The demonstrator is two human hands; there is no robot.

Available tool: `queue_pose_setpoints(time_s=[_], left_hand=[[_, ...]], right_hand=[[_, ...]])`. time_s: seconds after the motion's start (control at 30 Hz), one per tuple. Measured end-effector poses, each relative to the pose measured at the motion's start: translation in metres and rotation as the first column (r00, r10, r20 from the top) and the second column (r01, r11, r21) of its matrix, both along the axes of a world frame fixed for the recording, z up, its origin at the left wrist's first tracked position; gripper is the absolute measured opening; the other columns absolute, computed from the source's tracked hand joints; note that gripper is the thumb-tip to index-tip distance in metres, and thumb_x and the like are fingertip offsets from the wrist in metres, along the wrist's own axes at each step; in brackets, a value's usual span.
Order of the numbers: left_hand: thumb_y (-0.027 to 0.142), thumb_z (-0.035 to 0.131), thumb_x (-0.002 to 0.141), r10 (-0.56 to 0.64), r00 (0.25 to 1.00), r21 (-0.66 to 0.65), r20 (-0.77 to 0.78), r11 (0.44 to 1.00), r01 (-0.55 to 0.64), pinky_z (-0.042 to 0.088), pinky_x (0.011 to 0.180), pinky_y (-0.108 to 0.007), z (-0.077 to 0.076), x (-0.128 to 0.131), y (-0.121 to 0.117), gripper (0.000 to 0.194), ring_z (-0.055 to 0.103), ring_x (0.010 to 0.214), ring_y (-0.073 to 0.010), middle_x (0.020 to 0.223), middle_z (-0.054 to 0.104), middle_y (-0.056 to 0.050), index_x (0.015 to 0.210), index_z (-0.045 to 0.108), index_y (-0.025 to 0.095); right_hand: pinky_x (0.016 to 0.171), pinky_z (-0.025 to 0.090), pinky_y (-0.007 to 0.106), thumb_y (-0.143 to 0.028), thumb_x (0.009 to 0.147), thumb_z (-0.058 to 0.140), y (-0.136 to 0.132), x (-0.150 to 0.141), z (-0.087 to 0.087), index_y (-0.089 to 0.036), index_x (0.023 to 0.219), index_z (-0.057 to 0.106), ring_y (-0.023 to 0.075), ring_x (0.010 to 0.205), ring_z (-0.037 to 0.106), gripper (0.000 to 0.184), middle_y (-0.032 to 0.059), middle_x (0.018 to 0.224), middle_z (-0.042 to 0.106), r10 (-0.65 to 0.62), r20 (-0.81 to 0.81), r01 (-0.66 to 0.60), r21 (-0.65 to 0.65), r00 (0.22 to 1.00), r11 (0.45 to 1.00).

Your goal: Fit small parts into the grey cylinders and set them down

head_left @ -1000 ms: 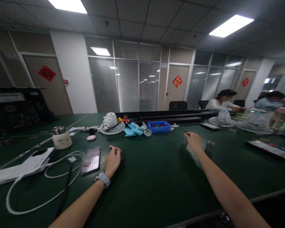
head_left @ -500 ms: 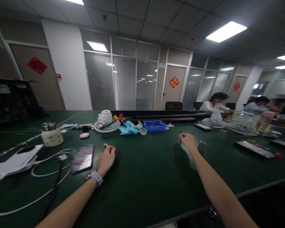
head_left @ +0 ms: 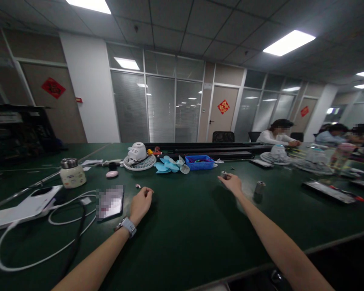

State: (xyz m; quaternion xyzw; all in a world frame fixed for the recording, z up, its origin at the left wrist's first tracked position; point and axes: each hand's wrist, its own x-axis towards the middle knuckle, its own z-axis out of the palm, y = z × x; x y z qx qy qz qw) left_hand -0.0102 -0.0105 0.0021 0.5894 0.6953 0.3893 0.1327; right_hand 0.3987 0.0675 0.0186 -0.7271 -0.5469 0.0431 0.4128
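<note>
The right hand [head_left: 233, 184] pinches a small grey cylinder [head_left: 223, 174] above or on the green table [head_left: 182, 230], probably side-on for steadiness; a second cylinder [head_left: 260, 187] stands nearby. Left hand [head_left: 141, 205] curls beside the phone [head_left: 119, 205], fingers bent; gripping anything? Can't tell.

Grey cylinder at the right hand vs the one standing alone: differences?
The held cylinder is in the right hand; the free cylinder stands upright on the table, untouched. The hand partly covers the held cylinder, while the free cylinder is unobstructed. Both look grey and metallic.
</note>
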Motion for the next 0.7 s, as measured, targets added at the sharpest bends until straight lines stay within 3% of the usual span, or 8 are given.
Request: queue_pose_setpoints(time_s=[0.07,0.17,0.23,0.3,0.43,0.7], left_hand=[[0.035,0.042,0.082,-0.019,1.0,0.017,0.013,1.0,0.018,0.039,0.061,-0.025,0.0,0.001,-0.001,0.027,0.06,0.071,-0.0179,0.079,0.067,-0.003,0.089,0.065,0.023],[0.038,0.045,0.081,-0.098,0.994,0.082,0.052,0.992,0.094,0.04,0.062,-0.025,0.002,0.006,-0.004,0.028,0.059,0.069,-0.0167,0.076,0.066,-0.002,0.091,0.066,0.021],[0.044,0.047,0.081,-0.164,0.981,0.15,0.101,0.978,0.148,0.041,0.064,-0.026,0.005,0.009,-0.008,0.034,0.059,0.069,-0.0163,0.076,0.066,-0.002,0.094,0.066,0.019],[0.05,0.047,0.08,-0.234,0.963,0.219,0.136,0.955,0.201,0.042,0.065,-0.026,0.008,0.013,-0.011,0.041,0.058,0.07,-0.016,0.08,0.067,-0.003,0.099,0.066,0.018],[0.053,0.051,0.078,-0.346,0.933,0.281,0.096,0.909,0.308,0.043,0.064,-0.026,0.014,0.016,-0.017,0.045,0.056,0.07,-0.0152,0.086,0.067,-0.004,0.1,0.069,0.018],[0.052,0.055,0.076,-0.339,0.941,0.292,0.014,0.901,0.321,0.042,0.064,-0.026,0.016,0.021,-0.013,0.04,0.056,0.071,-0.0153,0.083,0.065,-0.004,0.093,0.073,0.021]], right_hand=[[0.075,0.051,0.03,-0.043,0.067,0.07,-0.009,-0.047,0.003,-0.015,0.099,0.067,0.022,0.085,0.067,0.042,0.0084,0.09,0.072,0.217,-0.101,-0.213,0.05,0.971,0.976],[0.071,0.053,0.029,-0.04,0.064,0.074,-0.031,-0.128,0.002,-0.014,0.099,0.066,0.0197,0.08,0.067,0.044,0.0084,0.091,0.071,0.586,-0.221,-0.574,0.123,0.78,0.81],[0.068,0.054,0.029,-0.041,0.061,0.076,-0.046,-0.173,-0.002,-0.014,0.098,0.067,0.0197,0.076,0.067,0.047,0.0083,0.089,0.071,0.714,-0.229,-0.703,0.142,0.662,0.697],[0.066,0.053,0.029,-0.041,0.059,0.077,-0.057,-0.206,-0.008,-0.015,0.096,0.067,0.0196,0.074,0.067,0.046,0.0072,0.086,0.071,0.772,-0.216,-0.762,0.144,0.598,0.631],[0.066,0.052,0.028,-0.039,0.065,0.073,-0.063,-0.231,-0.021,-0.018,0.094,0.067,0.0181,0.073,0.066,0.037,0.0046,0.085,0.071,0.811,-0.2,-0.794,0.174,0.55,0.582],[0.067,0.052,0.027,-0.037,0.067,0.071,-0.067,-0.23,-0.024,-0.019,0.094,0.065,0.0164,0.072,0.066,0.033,0.0025,0.082,0.07,0.801,-0.155,-0.779,0.185,0.579,0.599]])
